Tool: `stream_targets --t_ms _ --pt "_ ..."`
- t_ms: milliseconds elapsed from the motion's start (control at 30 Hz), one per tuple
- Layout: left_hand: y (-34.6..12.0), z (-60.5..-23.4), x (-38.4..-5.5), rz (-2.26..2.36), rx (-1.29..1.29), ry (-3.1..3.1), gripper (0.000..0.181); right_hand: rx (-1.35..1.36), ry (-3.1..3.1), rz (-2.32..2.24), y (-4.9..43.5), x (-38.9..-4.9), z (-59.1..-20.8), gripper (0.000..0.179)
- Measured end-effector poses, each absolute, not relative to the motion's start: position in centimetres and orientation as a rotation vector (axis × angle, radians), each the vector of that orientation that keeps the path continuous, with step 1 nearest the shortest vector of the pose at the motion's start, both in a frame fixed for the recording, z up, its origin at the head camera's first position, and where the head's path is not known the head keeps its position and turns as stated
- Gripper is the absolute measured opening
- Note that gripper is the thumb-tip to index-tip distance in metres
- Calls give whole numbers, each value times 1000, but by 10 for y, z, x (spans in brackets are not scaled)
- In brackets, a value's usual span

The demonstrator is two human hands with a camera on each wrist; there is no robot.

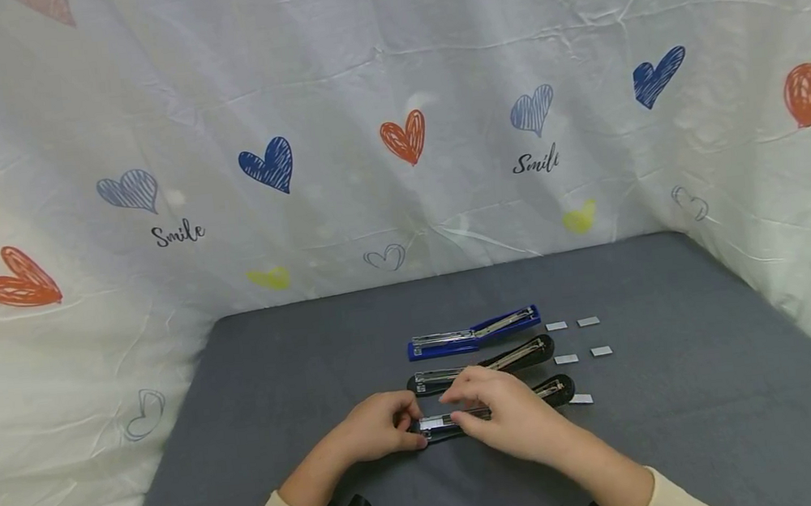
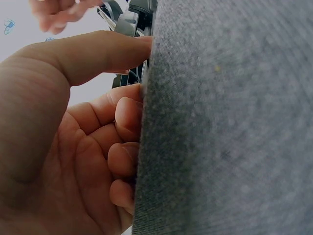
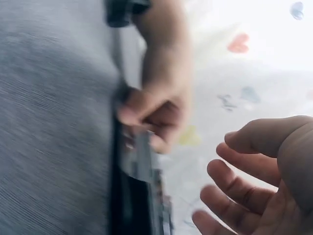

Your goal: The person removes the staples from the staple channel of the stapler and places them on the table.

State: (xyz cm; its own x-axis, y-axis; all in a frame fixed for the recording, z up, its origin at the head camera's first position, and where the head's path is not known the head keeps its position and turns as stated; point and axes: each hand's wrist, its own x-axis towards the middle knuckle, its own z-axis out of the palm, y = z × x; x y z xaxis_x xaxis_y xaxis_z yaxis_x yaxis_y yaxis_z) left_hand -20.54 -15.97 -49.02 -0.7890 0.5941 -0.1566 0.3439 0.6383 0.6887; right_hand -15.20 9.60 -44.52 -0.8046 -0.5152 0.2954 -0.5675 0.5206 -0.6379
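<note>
Nearest the person, a black stapler [image 1: 556, 390] lies opened out, its silver staple channel [image 1: 436, 423] facing up. The left hand [image 1: 374, 429] grips the channel end of it, thumb on the near side and fingers on the far side. Close over the same stapler is the right hand [image 1: 513, 418], fingers loosely bent and apart; in the right wrist view nothing sits between its thumb [image 3: 259, 134] and fingers. Beyond it lie a second opened black stapler [image 1: 532, 351], partly covered by the right hand, and an opened blue stapler [image 1: 444, 349].
Several small pale grey strips, one of them a strip [image 1: 588, 321] at the back, lie right of the staplers. All rest on a grey cloth-covered table [image 1: 299, 361]. A white curtain [image 1: 343, 210] printed with hearts hangs behind and at the sides.
</note>
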Motion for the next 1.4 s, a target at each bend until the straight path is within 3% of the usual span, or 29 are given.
stream_targets --t_ms 333,700,1000,1233,1400 --pt "-160 -490 -205 950 742 2481 22 930 -2750 639 79 -147 -473 14" --pt "-160 -489 -206 946 739 2484 22 824 -2701 913 72 -145 -477 6" --pt "-160 -488 -205 940 756 2488 21 836 -2654 966 66 -143 -481 16" --pt "-160 -487 -203 940 752 2490 22 920 -2698 986 66 -143 -482 36" --pt "-159 -487 -203 942 749 2495 22 951 -2677 1039 67 -144 -481 34"
